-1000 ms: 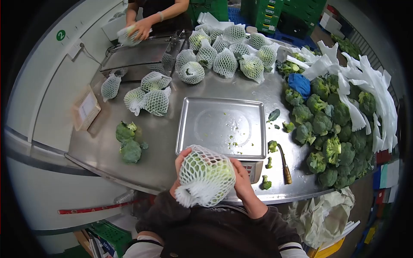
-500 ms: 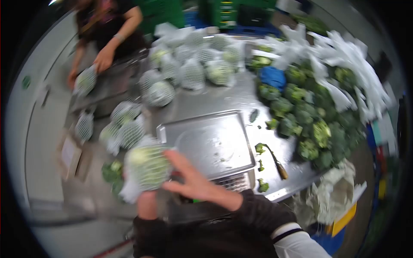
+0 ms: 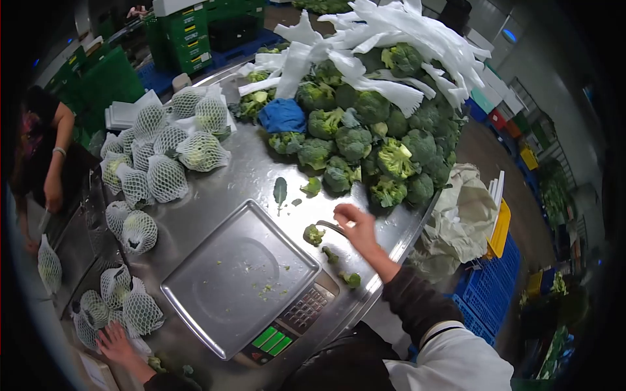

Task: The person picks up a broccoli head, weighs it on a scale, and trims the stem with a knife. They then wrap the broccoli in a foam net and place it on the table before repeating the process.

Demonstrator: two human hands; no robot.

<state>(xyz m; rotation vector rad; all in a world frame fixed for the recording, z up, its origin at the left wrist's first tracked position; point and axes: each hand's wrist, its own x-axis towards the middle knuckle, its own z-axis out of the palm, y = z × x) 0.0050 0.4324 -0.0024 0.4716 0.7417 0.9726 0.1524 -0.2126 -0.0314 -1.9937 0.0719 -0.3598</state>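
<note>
At lower left, my left hand (image 3: 116,343) lies with fingers spread against a group of broccoli heads in white foam net sleeves (image 3: 142,313), touching the lowest ones. My right hand (image 3: 357,229) is over the steel table, fingers loosely curled with a gap at the thumb and nothing visible in them. Under it lies a thin, curved dark tool (image 3: 331,226), its handle hidden by the hand. Small broccoli pieces (image 3: 313,234) lie beside it. Between my hands stands a scale with a bare steel pan (image 3: 225,274) scattered with green crumbs. Beyond my right hand is a large pile of unwrapped broccoli (image 3: 355,140).
More netted heads (image 3: 166,176) stand at the left of the steel table. White foam nets (image 3: 398,29) drape over the pile, with a blue cloth (image 3: 282,116) in front. At far left another person's hand (image 3: 53,192) works near a netted head. Blue crates (image 3: 486,287) stand at right.
The netted broccoli head I held has left my hands and joined the group at lower left. My right hand has moved across to the right, over the curved tool. The view has turned rightward.
</note>
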